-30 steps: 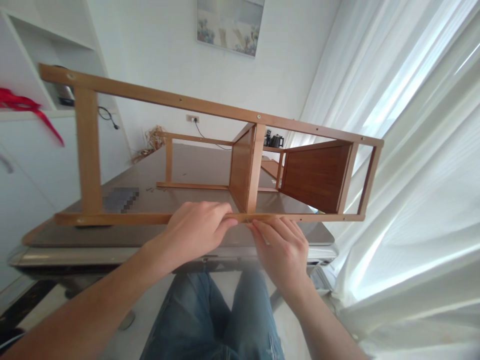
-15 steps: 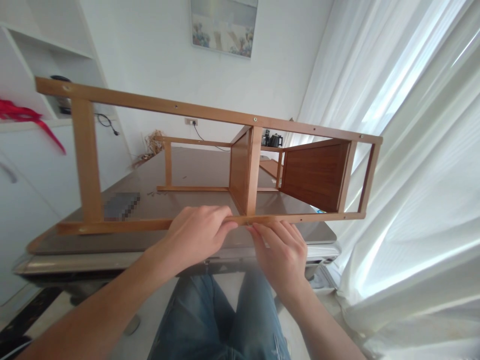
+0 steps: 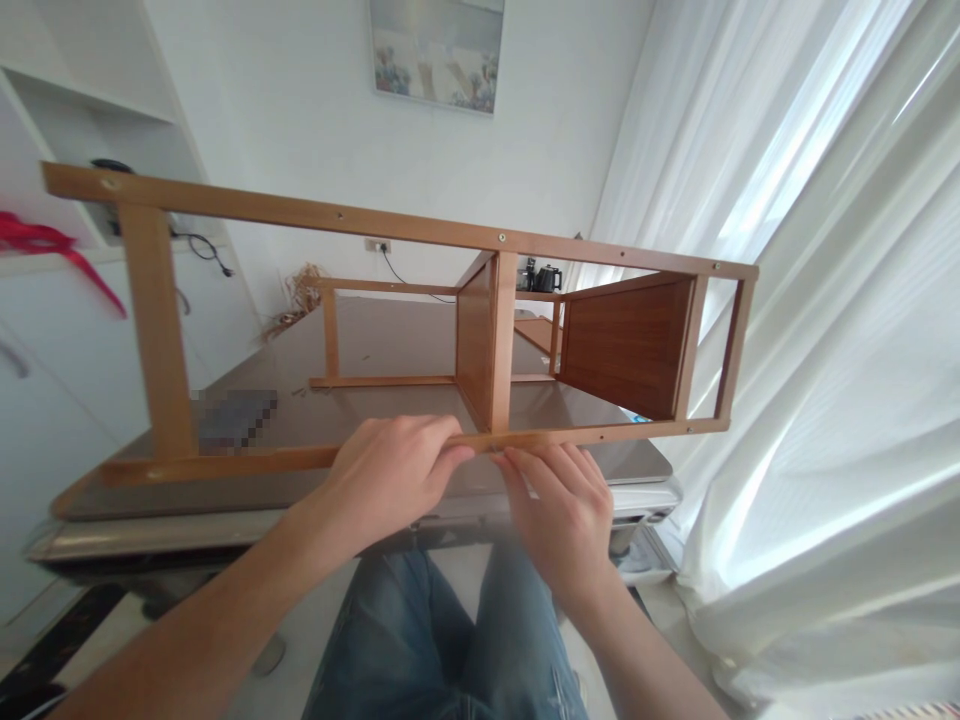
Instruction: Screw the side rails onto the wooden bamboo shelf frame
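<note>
A wooden shelf rack (image 3: 503, 330) lies on its side across the grey-brown table (image 3: 405, 325), with two brown shelf boards fixed inside its frame. My left hand (image 3: 401, 465) is closed around the rack's lower near rail, just left of the middle crosspiece. Close beside it, my right hand (image 3: 559, 495) is closed on the same rail, thumb and fingers pressed together near the joint. Whether a small part sits between those fingertips I cannot make out. Screw heads or holes show along the upper rail.
Behind the rack, a loose wooden panel (image 3: 541, 333) lies on the table. A black kettle (image 3: 548, 279) stands at the back. White curtains (image 3: 810, 430) hang close on the right, and a white cabinet (image 3: 60, 370) with a red ribbon (image 3: 45, 240) stands left. A blurred-out patch covers something on the table's left.
The rack's left end appears slightly closer and further left, partly because the view has shifted. Both hands keep the same hold on the rail.
</note>
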Motion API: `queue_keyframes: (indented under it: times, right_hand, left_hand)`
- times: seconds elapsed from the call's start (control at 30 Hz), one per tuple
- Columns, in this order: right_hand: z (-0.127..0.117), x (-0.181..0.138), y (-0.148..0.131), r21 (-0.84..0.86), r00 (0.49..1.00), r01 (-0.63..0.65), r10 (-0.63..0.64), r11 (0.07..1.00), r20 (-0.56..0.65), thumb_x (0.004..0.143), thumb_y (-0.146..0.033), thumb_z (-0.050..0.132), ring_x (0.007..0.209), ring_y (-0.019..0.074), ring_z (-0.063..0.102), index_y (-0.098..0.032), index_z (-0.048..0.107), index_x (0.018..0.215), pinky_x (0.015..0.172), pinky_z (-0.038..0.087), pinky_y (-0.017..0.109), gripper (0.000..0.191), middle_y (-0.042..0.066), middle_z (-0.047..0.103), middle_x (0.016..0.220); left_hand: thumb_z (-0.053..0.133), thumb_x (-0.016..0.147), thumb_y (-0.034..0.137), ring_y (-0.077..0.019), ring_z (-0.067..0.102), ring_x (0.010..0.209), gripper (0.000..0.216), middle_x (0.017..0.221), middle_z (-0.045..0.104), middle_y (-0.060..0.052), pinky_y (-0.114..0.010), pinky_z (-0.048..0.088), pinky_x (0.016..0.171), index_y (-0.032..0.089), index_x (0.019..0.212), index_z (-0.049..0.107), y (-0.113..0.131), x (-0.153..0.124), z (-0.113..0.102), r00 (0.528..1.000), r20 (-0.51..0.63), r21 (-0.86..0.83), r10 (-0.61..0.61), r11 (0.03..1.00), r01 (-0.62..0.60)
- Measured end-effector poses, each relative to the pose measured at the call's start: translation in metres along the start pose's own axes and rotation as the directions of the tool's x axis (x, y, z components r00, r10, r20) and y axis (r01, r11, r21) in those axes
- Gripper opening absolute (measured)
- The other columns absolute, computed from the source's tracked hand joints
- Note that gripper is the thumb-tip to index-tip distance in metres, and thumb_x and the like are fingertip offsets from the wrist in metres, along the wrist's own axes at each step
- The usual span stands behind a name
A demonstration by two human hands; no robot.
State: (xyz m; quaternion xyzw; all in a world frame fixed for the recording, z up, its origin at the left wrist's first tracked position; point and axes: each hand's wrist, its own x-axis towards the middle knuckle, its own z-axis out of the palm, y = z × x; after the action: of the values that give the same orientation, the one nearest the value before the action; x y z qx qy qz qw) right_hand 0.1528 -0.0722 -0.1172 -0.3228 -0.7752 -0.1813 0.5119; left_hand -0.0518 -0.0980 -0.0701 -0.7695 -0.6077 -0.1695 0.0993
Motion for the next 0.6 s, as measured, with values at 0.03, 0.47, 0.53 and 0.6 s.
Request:
queue_keyframes:
  times: [0.03, 0.47, 0.53, 0.6]
  right_hand:
    - [0.000, 0.000, 0.000, 0.000, 1.000, -0.004, 0.004, 1.000, 0.001, 0.096, -0.020, 0.070, 0.071, 0.0179, 0.061, -0.019, 0.073, 0.091, 0.071, 0.042, 0.034, 0.006, 0.003, 0.073, 0.077]
    - [0.003, -0.009, -0.005, 0.008, 1.000, -0.025, 0.025, 1.000, -0.005, 0.096, -0.018, 0.071, 0.073, 0.0187, 0.064, -0.019, 0.073, 0.091, 0.071, 0.042, 0.035, 0.005, 0.004, 0.074, 0.077]
    - [0.003, -0.011, -0.005, 0.010, 0.999, -0.033, 0.033, 0.999, -0.008, 0.095, -0.018, 0.071, 0.071, 0.0185, 0.063, -0.019, 0.073, 0.091, 0.070, 0.042, 0.035, 0.005, 0.003, 0.073, 0.076]
    - [0.003, -0.012, -0.006, 0.005, 0.999, -0.037, 0.037, 0.999, -0.013, 0.095, -0.018, 0.071, 0.070, 0.0182, 0.062, -0.019, 0.073, 0.090, 0.070, 0.042, 0.035, 0.005, 0.003, 0.073, 0.075]
  left_hand:
    - [0.042, 0.103, 0.050, -0.0247, 0.070, 0.073, 0.032, 0.080, 0.074, 0.001, -0.031, 0.021, 0.057, 0.028, 0.091, 0.062, 0.000, 0.000, 0.000, 1.000, 0.002, 0.000, -0.001, 1.000, 0.001]
    - [0.042, 0.104, 0.049, -0.0247, 0.069, 0.072, 0.032, 0.078, 0.074, 0.000, -0.032, 0.022, 0.058, 0.027, 0.091, 0.062, 0.002, -0.006, 0.002, 0.999, 0.037, -0.008, -0.012, 1.000, 0.012]
    - [0.042, 0.104, 0.049, -0.0246, 0.069, 0.072, 0.032, 0.079, 0.074, 0.000, -0.031, 0.023, 0.058, 0.027, 0.090, 0.062, 0.003, -0.006, 0.002, 0.999, 0.045, -0.011, -0.016, 1.000, 0.017]
    - [0.042, 0.103, 0.048, -0.0242, 0.069, 0.071, 0.032, 0.079, 0.074, 0.000, -0.031, 0.023, 0.058, 0.027, 0.090, 0.062, 0.004, -0.007, 0.003, 0.998, 0.051, -0.014, -0.022, 1.000, 0.023]
